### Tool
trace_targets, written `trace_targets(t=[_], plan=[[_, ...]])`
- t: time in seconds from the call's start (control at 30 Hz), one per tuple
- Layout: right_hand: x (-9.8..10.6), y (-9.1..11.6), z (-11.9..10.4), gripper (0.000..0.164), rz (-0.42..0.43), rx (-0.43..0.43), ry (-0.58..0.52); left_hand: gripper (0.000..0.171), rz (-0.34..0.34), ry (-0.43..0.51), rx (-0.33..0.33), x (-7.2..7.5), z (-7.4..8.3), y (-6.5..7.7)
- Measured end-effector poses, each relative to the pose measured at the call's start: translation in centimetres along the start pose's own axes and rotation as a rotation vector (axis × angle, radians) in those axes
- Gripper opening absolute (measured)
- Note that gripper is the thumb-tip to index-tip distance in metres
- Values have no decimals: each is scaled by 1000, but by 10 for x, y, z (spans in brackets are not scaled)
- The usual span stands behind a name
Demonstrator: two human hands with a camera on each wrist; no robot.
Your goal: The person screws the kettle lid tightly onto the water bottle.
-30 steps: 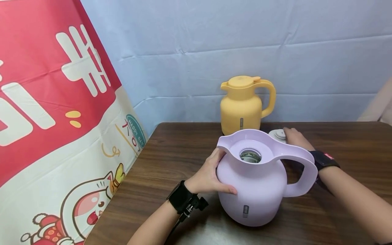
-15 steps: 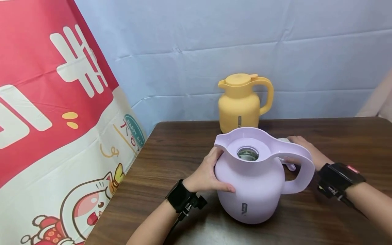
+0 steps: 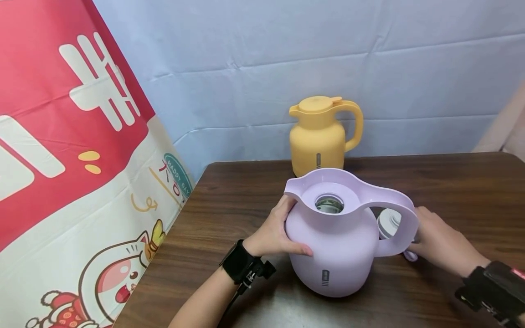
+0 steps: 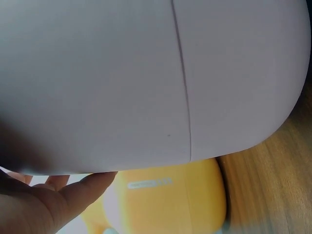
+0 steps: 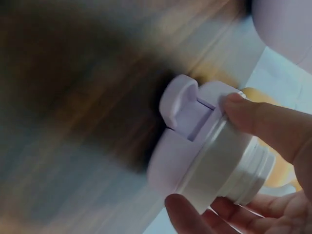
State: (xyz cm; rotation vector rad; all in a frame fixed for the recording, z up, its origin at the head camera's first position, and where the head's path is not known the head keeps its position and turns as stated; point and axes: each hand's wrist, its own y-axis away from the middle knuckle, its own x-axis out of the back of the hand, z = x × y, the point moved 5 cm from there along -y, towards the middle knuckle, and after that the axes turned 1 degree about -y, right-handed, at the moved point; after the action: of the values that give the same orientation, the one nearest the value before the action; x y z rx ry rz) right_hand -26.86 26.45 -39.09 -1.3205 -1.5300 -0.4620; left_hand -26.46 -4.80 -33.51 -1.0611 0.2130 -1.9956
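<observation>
A large lilac thermos jug (image 3: 328, 259) stands on the table, its top uncovered and a round mouth showing a shiny lining. My left hand (image 3: 275, 232) holds the jug's left side, thumb across the front and fingers behind. In the left wrist view the jug's wall (image 4: 122, 87) fills most of the picture. Just right of the jug, my right hand (image 3: 440, 239) grips the jug's lid (image 3: 386, 222), partly hidden behind the handle. From the right wrist, the lid (image 5: 214, 151) shows a lilac cap with a raised thumb lever and a pale threaded plug, pinched between thumb and fingers.
A smaller yellow thermos jug (image 3: 317, 143) with its lid on stands behind the lilac one, near the far edge of the dark wooden table (image 3: 234, 205). Pale blue cloth (image 3: 229, 91) hangs behind; a red and white printed banner (image 3: 123, 191) hangs at left.
My right hand has brought the lid from behind the lilac jug nearer and to the right, tilting it on the way. The left hand keeps its hold on the jug.
</observation>
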Motion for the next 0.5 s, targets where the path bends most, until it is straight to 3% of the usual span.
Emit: trace_targets(t=[0.23,0.5], plan=[[1,23,-3,72,-16,-44,80,106,2,11,-2,1,1,1],[-13,36,1,99,20,-68,15,105,2,7,-5,0,0,1]])
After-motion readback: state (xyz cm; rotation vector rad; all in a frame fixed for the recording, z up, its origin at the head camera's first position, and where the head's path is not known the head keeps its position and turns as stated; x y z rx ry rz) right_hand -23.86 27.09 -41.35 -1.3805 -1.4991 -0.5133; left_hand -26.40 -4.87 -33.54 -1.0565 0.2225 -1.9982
